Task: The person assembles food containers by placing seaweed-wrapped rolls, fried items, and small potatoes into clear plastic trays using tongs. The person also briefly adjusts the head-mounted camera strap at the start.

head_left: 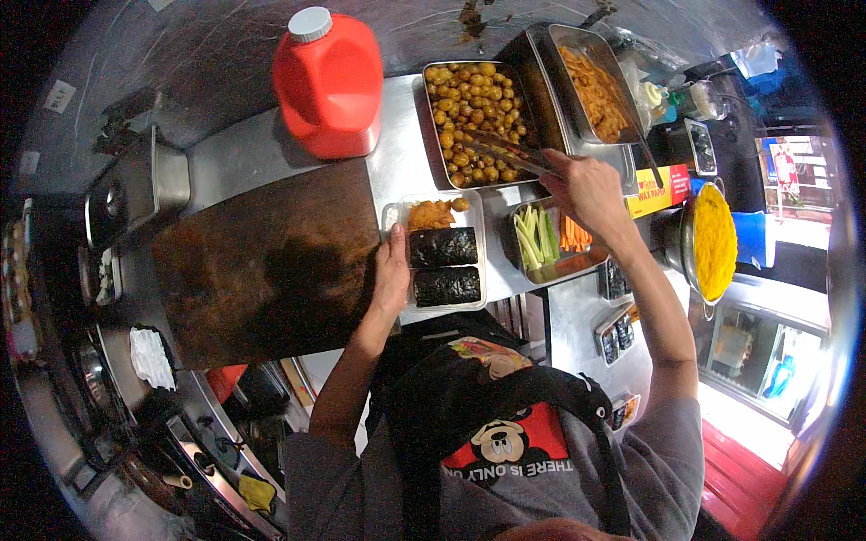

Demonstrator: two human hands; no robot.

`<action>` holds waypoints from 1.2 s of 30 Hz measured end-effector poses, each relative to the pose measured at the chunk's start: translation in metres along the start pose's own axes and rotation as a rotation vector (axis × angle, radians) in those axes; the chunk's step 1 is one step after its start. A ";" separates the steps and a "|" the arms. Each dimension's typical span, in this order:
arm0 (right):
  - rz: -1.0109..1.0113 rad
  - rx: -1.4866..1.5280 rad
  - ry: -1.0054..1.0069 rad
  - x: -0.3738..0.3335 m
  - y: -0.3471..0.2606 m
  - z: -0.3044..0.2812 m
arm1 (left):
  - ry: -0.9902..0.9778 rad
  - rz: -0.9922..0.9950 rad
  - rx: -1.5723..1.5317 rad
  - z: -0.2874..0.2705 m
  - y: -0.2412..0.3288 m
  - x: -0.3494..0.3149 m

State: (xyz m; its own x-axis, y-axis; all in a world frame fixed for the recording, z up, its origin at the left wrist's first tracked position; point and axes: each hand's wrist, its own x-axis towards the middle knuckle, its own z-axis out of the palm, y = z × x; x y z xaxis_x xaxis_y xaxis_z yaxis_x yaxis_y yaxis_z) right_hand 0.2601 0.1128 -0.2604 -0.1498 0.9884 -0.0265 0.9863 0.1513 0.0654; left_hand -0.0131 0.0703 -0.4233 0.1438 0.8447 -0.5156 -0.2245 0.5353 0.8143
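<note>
My right hand (585, 191) grips metal tongs (519, 155), whose tips are down among small glazed brown potatoes (471, 108) in a steel tray. At the left rim of a clear plastic container (483, 270), my left hand (390, 275) holds its side. Two black seaweed-wrapped rolls (444, 246) lie in that container. Above them sit an orange-brown shredded side dish (431, 215) and a single potato (460, 205). Just right of the container, a steel tray holds pale green vegetable sticks (537, 236) and orange carrot sticks (575, 236).
A brown board (262, 261) lies to the left. Behind it stands a red jug (327, 86) with a white cap. Back right are a tray of orange shredded food (595, 90) and a wax paper box (658, 191). A bowl of yellow food (714, 243) stands at the far right.
</note>
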 end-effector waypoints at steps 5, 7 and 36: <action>-0.047 -0.077 -0.009 0.024 -0.003 0.019 | 0.040 0.029 -0.005 -0.002 0.002 -0.001; -0.055 -0.096 -0.020 0.029 -0.001 0.021 | 0.062 0.021 -0.013 -0.001 0.007 -0.003; -0.007 0.229 -0.255 -0.045 -0.010 -0.067 | 0.016 0.044 -0.012 -0.006 0.001 0.015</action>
State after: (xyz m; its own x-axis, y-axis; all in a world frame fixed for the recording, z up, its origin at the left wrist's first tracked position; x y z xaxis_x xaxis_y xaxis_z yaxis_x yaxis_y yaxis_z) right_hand 0.2524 0.0682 -0.1932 -0.1635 0.9470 -0.2765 0.9795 0.1223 -0.1602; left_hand -0.0166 0.0833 -0.4314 0.1182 0.8675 -0.4832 -0.2420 0.4971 0.8333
